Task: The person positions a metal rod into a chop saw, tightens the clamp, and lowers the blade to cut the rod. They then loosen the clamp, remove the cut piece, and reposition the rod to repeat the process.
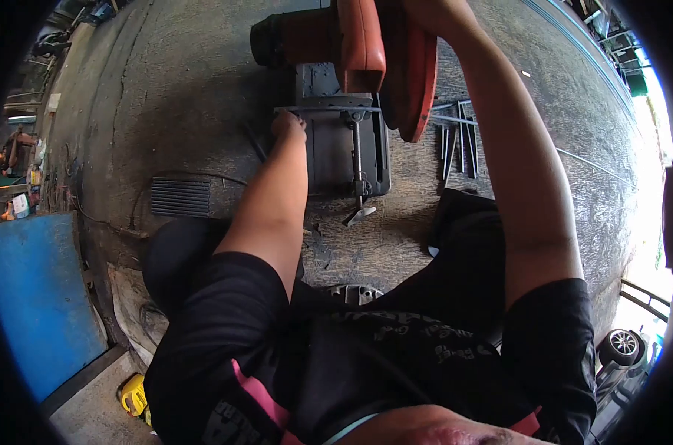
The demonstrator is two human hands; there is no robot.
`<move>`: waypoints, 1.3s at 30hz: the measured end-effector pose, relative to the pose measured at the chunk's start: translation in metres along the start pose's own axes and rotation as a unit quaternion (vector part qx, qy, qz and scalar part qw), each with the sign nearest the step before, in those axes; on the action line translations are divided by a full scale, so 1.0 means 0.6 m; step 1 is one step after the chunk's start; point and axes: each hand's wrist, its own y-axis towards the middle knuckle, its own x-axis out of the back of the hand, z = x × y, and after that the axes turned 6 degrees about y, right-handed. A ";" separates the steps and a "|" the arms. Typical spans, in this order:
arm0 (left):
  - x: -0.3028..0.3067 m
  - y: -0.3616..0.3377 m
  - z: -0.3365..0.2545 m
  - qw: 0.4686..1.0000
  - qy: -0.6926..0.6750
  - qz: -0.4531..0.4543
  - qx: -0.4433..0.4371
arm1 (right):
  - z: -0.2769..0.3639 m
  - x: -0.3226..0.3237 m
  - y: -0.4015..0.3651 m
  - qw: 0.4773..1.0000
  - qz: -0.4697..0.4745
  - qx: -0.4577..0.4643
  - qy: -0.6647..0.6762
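Note:
In front of me stands an orange-red cut-off saw (410, 81) on a dark metal base (329, 152). A thin metal bar (325, 110) lies across the base at the vise (357, 141), whose screw points toward me. My left hand (289, 126) is closed on the bar's left end, its fingertips partly hidden. Up at the frame's top edge, my right hand (441, 16) is against the top of the saw beside the round guard. Its fingers are out of view, so their grip cannot be seen.
Several cut metal pieces (459, 144) lie on the floor right of the saw. A ribbed dark block (180, 196) and a cable (103, 222) are at left. A blue panel (43, 297) and a yellow tape measure (134, 394) are farther left. Long rods (585, 37) lie upper right.

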 end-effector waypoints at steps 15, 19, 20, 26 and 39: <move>0.199 -0.138 0.325 0.880 0.472 0.022 0.054 | 0.006 0.003 -0.009 0.994 0.017 -0.103 0.041; 0.173 -0.215 0.289 0.890 0.383 0.159 0.191 | 0.013 0.006 -0.008 0.993 0.025 -0.108 0.039; 0.171 -0.221 0.287 0.890 0.383 0.159 0.189 | 0.017 0.012 -0.008 0.993 0.023 -0.108 0.040; 0.180 -0.151 0.363 0.935 -0.016 0.145 0.324 | 0.010 0.011 -0.005 0.985 0.048 -0.149 0.066; 0.202 -0.222 0.304 0.847 0.453 0.127 -0.248 | 0.009 0.008 -0.004 0.991 0.036 -0.123 0.042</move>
